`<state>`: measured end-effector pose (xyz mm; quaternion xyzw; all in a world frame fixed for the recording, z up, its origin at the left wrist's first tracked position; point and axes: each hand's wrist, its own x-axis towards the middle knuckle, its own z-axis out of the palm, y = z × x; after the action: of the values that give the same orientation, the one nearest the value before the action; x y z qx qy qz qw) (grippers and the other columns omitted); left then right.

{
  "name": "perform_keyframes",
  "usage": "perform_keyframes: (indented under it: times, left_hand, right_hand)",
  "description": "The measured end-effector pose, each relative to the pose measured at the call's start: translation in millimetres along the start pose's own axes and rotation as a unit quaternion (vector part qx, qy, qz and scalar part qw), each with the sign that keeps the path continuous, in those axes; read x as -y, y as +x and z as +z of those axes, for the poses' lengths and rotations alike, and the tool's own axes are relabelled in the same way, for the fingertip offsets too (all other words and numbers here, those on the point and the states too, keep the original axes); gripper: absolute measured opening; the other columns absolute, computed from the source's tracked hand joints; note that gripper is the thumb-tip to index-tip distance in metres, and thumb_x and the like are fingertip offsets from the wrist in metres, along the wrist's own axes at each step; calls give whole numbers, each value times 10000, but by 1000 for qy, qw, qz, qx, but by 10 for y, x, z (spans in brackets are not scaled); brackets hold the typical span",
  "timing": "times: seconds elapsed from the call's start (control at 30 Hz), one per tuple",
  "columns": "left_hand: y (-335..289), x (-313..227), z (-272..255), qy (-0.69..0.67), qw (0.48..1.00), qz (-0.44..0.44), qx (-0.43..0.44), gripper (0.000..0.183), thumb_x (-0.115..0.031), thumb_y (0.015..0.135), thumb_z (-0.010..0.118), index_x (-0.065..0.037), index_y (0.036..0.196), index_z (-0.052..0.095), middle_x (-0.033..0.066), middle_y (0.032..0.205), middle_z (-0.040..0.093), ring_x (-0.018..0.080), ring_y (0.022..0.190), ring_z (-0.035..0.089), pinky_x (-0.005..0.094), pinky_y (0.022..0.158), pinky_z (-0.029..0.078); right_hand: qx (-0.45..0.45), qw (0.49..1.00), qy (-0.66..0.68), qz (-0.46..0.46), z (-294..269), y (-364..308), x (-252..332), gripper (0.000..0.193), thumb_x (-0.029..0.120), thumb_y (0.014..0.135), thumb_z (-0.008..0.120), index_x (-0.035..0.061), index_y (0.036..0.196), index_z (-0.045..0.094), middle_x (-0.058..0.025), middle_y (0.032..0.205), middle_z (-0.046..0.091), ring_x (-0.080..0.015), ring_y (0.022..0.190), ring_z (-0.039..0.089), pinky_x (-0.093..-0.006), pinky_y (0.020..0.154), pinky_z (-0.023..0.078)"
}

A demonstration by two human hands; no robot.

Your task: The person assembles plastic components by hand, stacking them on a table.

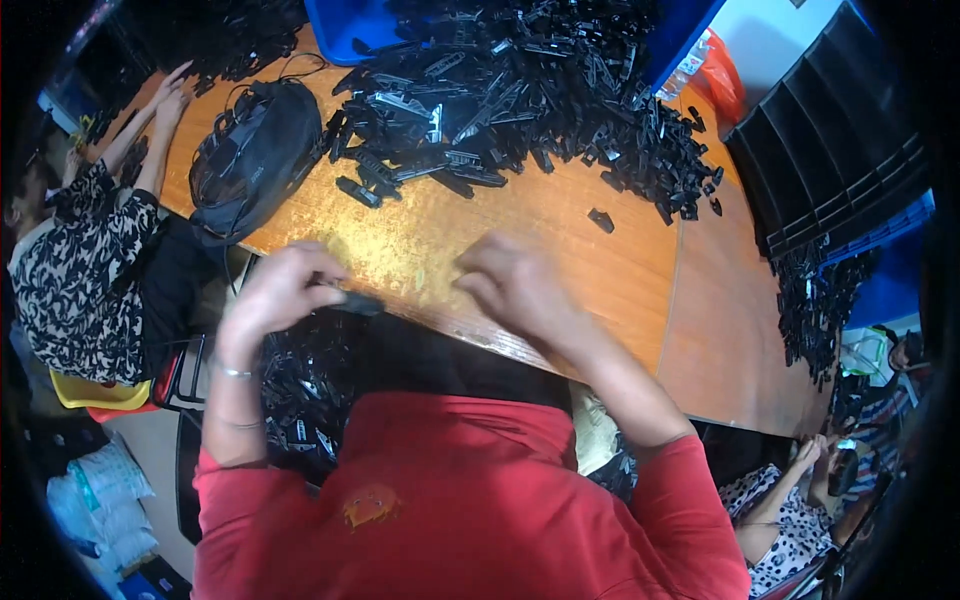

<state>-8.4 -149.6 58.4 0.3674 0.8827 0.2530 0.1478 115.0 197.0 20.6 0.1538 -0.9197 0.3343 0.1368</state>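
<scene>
My left hand point(287, 290) is at the table's near edge, its thumb and fingers pinched on a small black plastic part point(360, 303). The part is blurred, so its exact shape does not show. Farther right, my right hand point(508, 282) hangs over the wooden table point(590, 290), its fingers bent and smeared by motion. Whether anything is between them cannot be made out. Beyond both hands lies a large heap of black plastic parts point(490, 100), some long and ribbed, others short. One loose black piece point(601, 220) rests apart from the heap.
A black backpack point(255, 160) lies on the table at left. Blue bins point(340, 30) stand behind the heap. Black stacked trays point(830, 130) rise at right. More black parts point(300, 390) sit below the table edge. Other people point(90, 260) work at left and lower right.
</scene>
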Motion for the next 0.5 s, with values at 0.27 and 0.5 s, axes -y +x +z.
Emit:
perform_keyframes:
  times: [0.27, 0.5]
  left_hand:
    - [1074, -408, 295, 98, 952, 56, -285, 399, -127, 905, 869, -42, 1282, 772, 173, 1175, 744, 375, 1161, 699, 466, 1028, 567]
    - [1374, -531, 603, 70, 961, 41, -265, 232, -90, 905, 846, -17, 1072, 703, 175, 1060, 733, 396, 1006, 730, 478, 878, 595]
  right_hand:
    - [-131, 922, -285, 228, -799, -282, -877, 301, 157, 928, 854, 70, 1209, 788, -171, 1149, 721, -405, 983, 748, -510, 836, 611]
    - [-75, 946, -208, 237, -672, -284, -924, 155, 121, 952, 811, 80, 1102, 810, -211, 1081, 747, -421, 979, 751, -520, 855, 610]
